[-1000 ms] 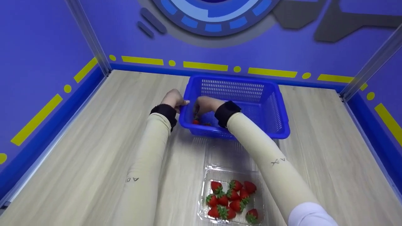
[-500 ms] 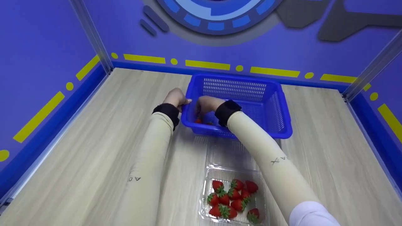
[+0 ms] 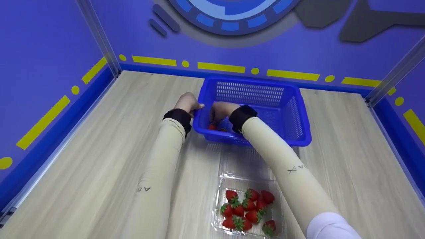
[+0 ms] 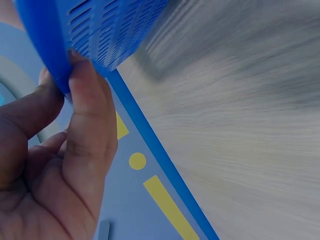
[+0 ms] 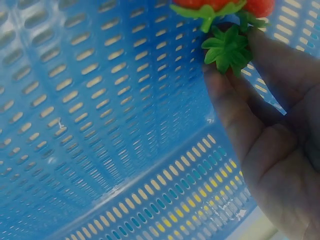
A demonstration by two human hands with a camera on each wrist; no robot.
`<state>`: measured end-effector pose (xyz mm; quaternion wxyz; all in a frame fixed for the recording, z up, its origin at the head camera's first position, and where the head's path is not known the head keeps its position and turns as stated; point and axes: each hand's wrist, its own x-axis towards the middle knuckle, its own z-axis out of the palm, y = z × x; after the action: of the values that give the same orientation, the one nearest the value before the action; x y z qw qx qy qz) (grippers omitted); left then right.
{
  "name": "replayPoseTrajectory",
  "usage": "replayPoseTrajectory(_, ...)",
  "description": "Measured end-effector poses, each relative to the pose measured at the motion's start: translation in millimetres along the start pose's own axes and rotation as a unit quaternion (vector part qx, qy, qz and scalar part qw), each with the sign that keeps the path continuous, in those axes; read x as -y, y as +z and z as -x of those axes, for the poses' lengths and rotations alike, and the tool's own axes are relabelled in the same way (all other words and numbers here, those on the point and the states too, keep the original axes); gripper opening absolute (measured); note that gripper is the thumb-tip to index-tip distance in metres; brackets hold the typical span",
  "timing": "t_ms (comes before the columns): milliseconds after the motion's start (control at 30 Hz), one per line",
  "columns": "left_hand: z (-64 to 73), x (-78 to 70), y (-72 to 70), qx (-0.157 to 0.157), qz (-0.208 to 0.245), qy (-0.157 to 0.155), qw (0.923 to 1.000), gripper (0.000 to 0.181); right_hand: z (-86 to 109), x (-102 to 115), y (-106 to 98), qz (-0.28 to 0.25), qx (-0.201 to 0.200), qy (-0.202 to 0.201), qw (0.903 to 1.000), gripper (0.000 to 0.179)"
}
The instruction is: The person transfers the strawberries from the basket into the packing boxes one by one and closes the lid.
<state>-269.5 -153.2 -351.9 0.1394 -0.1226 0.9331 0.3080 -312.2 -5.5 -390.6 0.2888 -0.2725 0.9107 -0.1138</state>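
Note:
My left hand grips the left rim of a blue perforated plastic basket. In the left wrist view the thumb and fingers pinch that rim from both sides. Reaching down inside the basket's left end is my right hand. Its thumb and fingertips close around a strawberry, whose green leaf cap faces the right wrist camera; most of its body is hidden. More red strawberries lie right beside the fingertips in the basket.
A clear plastic box with several strawberries stands on the wooden table in front of the basket, its clear lid lying toward the basket. Blue panels wall the table at back and sides.
The head view has shifted slightly, so everything sits a little more to the right and higher. Both hands stay in the same places at the basket.

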Motion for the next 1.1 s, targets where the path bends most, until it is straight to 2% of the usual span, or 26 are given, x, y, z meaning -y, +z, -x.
replayPoseTrajectory(167, -1.1, 1.2, -0.4, -0.007, -0.003, 0.002, 1.0, 0.037, -3.0, 1, -1, -0.01, 0.003, 0.008, 0.9999, 0.02)
replayPoseTrajectory(400, -1.2, 2.5, 2.6, -0.008, 0.045, -0.007, 0.9989, 0.037, -5.0, -1, -6, 0.053, -0.051, -0.048, 0.9961, 0.014)
replayPoseTrajectory(500, -0.3, 3.6, 4.1, -0.008, 0.061, -0.007, 0.9981, 0.037, -3.5, -4, -7, 0.028, -0.061, -0.035, 0.9972, 0.002)
replayPoseTrajectory(633, 1.0, 5.7, 3.7, -0.012, 0.085, -0.009, 0.9963, 0.036, -0.7, -5, -10, 0.015, -0.066, -0.039, 0.9969, 0.003)
replayPoseTrajectory(700, 2.2, 6.0, 4.6, -0.014, 0.078, -0.004, 0.9969, 0.035, 2.5, -7, -10, 0.022, -0.073, -0.05, 0.9959, 0.008)
replayPoseTrajectory(833, 8.7, 5.3, 1.3, -0.013, 0.028, 0.027, 0.9992, 0.034, 11.1, -9, -16, 0.03, -0.086, -0.059, 0.9941, 0.02)
replayPoseTrajectory(967, 16.3, 2.0, -9.5, -0.041, -0.013, 0.081, 0.9958, 0.029, 25.8, -14, -29, 0.013, -0.115, -0.072, 0.9906, 0.025)
replayPoseTrajectory(1100, 24.7, -2.9, -26.1, -0.079, -0.005, 0.134, 0.9878, 0.031, 48.3, -21, -47, -0.029, -0.163, -0.103, 0.9808, 0.024)
